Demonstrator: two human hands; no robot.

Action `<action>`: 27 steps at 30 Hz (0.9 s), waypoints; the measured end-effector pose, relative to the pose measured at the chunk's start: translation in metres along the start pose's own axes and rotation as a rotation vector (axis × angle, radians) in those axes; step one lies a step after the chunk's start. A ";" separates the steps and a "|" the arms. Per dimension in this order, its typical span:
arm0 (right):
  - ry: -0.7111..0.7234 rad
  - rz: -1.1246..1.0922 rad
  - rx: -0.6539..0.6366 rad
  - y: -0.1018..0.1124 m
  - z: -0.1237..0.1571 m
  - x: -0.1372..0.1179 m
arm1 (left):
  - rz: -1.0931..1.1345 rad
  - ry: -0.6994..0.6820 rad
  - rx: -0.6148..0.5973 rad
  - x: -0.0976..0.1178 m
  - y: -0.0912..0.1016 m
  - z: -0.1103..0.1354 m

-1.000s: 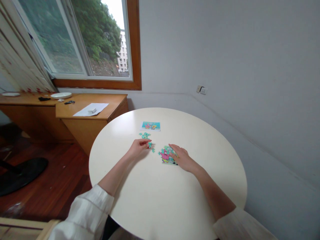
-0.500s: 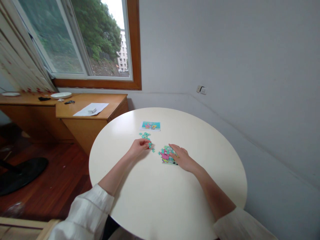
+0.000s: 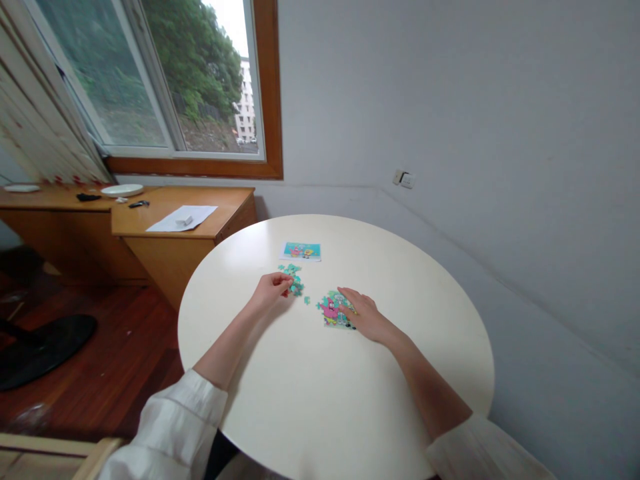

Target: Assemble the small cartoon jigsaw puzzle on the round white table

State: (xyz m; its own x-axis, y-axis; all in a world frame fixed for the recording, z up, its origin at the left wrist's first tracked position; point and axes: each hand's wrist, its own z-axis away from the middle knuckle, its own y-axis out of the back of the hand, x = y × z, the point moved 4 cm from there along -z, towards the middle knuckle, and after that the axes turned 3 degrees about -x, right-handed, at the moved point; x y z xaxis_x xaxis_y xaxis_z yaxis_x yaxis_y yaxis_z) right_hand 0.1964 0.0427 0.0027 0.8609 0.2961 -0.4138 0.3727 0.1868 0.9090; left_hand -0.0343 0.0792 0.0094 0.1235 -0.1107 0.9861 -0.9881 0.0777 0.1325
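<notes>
Flat on the round table lies a partly joined jigsaw puzzle (image 3: 331, 311) with a pink cartoon figure on it. My right hand (image 3: 364, 313) rests over its right side, fingers stretched out, covering part of the picture. To the left, my left hand (image 3: 273, 290) is closed in a pinch at the edge of a small heap of loose turquoise puzzle pieces (image 3: 291, 269). A turquoise piece shows at its fingertips, partly hidden by them. One single puzzle piece (image 3: 307, 300) lies between the heap and the joined part.
Behind the heap lies a picture card (image 3: 302, 251) with cartoon figures on the white round table (image 3: 320, 400). A wooden cabinet (image 3: 165, 260) stands at the left, bearing a paper sheet (image 3: 183, 218) and a white plate (image 3: 123, 191). A wall rises behind the table.
My left hand has moved a little to the left, with its fingertips now against the loose pieces. My right hand stays in place on the joined puzzle.
</notes>
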 end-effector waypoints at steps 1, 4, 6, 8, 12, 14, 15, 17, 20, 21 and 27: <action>-0.001 -0.002 -0.002 0.000 0.000 0.000 | -0.067 -0.009 0.013 0.001 0.004 -0.001; -0.001 -0.008 -0.001 -0.001 -0.001 0.001 | -0.307 0.008 -0.014 -0.002 0.016 -0.004; 0.004 -0.009 0.005 -0.002 -0.002 0.003 | -0.416 0.008 -0.023 -0.004 0.024 -0.006; 0.010 -0.009 0.011 -0.004 -0.003 0.005 | -0.466 0.026 -0.020 -0.007 0.030 -0.007; 0.018 -0.017 0.014 -0.005 -0.004 0.008 | -0.458 0.080 -0.008 -0.012 0.039 -0.009; 0.015 -0.020 0.009 -0.005 -0.003 0.008 | -0.444 0.104 -0.001 -0.013 0.042 -0.009; 0.013 -0.020 0.006 -0.005 -0.003 0.008 | -0.441 0.114 0.002 -0.013 0.043 -0.008; 0.012 -0.018 0.004 -0.004 -0.003 0.007 | -0.443 0.125 0.005 -0.014 0.045 -0.008; 0.012 -0.015 0.003 -0.004 -0.003 0.007 | -0.445 0.125 0.021 -0.013 0.046 -0.007; 0.011 -0.014 0.001 -0.004 -0.003 0.007 | -0.449 0.123 0.026 -0.013 0.046 -0.007; 0.014 -0.006 -0.002 -0.004 -0.002 0.007 | -0.635 0.075 0.049 -0.006 0.046 -0.003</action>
State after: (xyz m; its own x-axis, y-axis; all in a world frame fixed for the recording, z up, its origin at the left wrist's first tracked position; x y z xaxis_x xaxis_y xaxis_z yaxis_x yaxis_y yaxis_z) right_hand 0.2001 0.0459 -0.0038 0.8538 0.3078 -0.4199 0.3770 0.1907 0.9064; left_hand -0.0797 0.0867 0.0101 0.6906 -0.0510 0.7215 -0.7231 -0.0256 0.6903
